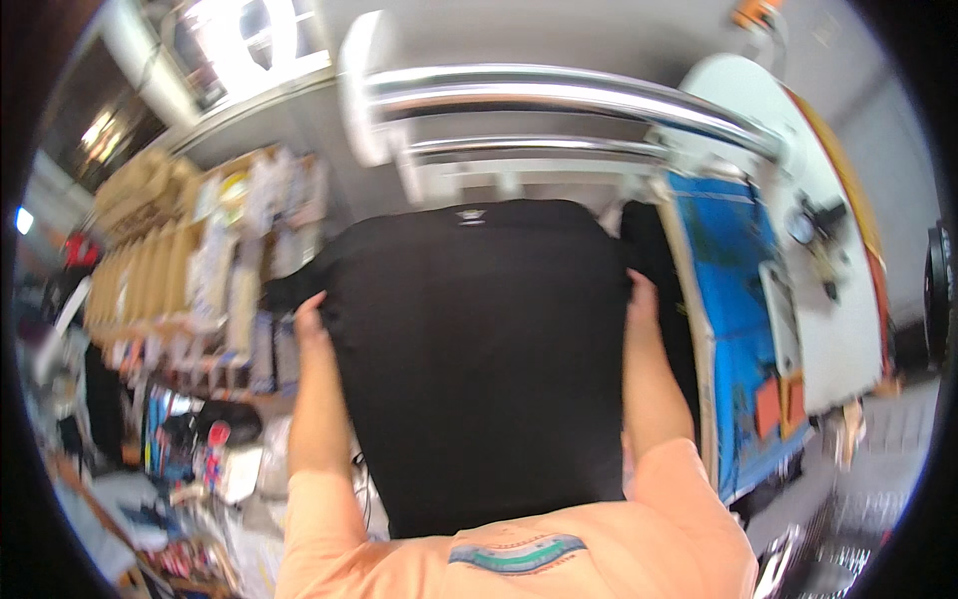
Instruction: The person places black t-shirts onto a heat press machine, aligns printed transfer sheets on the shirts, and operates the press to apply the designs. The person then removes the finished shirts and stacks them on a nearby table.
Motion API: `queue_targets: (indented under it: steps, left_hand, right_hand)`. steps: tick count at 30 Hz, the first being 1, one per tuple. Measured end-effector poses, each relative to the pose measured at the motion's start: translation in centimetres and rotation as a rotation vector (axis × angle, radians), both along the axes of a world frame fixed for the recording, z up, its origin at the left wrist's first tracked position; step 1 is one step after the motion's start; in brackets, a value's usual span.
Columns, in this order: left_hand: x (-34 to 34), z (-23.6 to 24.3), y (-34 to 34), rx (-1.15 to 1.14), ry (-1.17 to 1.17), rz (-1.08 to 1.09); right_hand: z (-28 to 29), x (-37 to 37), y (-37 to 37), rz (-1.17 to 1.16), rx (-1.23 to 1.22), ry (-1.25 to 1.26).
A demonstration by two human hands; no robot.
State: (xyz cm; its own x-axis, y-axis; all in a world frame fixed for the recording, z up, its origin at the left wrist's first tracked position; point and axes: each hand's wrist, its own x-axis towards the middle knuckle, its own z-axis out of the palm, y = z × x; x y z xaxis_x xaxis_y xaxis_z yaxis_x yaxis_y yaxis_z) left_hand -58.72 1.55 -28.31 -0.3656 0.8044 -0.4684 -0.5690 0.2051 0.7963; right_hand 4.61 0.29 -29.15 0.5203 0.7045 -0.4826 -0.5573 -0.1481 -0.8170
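Note:
A black T-shirt is spread out flat and wide in front of me, its neckline at the far end with a small pale mark just below it. My left hand grips its left side near the sleeve, thumb showing and the other fingers hidden by cloth. On the opposite side, my right hand holds the right edge at about the same height, its fingers also partly covered. The lower end of the shirt reaches close to my body. Whatever lies beneath the cloth is hidden.
Shiny metal rollers run across a machine beyond the shirt, between white end plates. A blue panel and a white side plate with a gauge stand at right. Cardboard boxes fill shelving at left, above a cluttered surface.

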Motion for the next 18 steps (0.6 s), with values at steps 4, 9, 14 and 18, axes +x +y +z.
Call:
queue_targets:
  steps: [4,9,14,18]
  left_hand:
    - [-1.3,1.5,-0.5,0.086,-0.27,-0.239]
    - [3.9,3.6,-1.9,-0.116,0.13,-0.332]
    - [6.9,5.3,-13.0,-0.274,-0.068,-0.565]
    - [6.5,5.7,-25.0,-0.32,-0.176,-0.51]
  right_hand:
    - [-0.9,0.4,1.2,-0.101,-0.026,-0.082]
    - [0.8,-1.8,0.3,-0.029,-0.326,-0.302]
    - [7.1,-7.1,-6.1,0.238,-0.158,-0.002]
    - [5.5,-7.0,-19.9,0.552,-0.174,0.001]
